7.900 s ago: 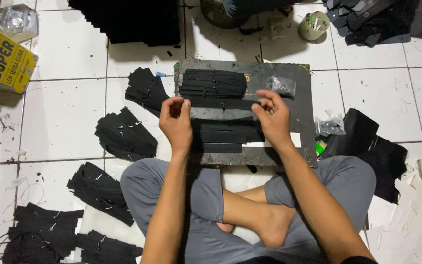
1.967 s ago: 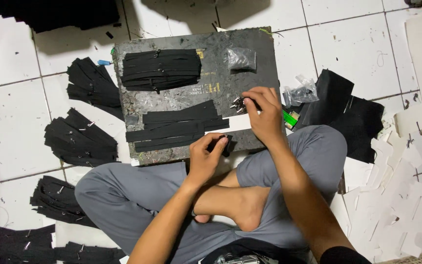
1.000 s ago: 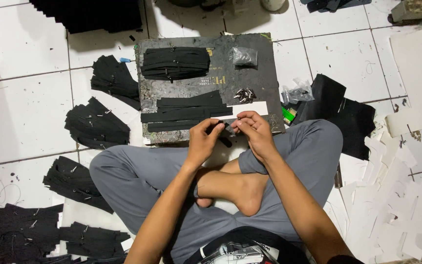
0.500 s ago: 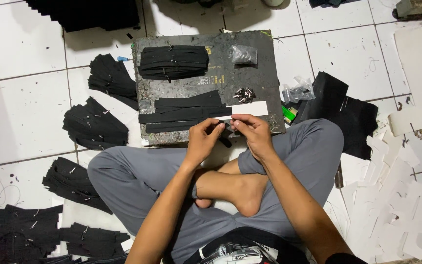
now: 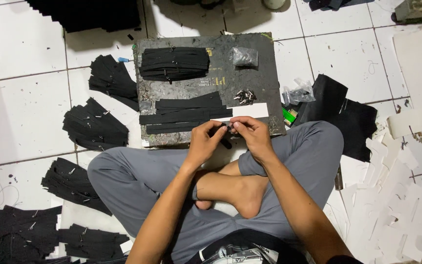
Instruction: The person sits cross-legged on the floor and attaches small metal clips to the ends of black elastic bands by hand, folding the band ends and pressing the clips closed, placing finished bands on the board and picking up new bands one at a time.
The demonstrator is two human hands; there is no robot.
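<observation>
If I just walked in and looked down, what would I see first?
First, two hands meeting in the middle: the left hand and right hand pinch a small black strip at the near edge of a dark board. On the board lie two heaps of black strips and a little pile of metal pieces. More black bundles fan out over the white floor tiles to the left.

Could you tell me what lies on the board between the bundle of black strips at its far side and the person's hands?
In the head view, a fanned row of black strips and a white strip.
</observation>
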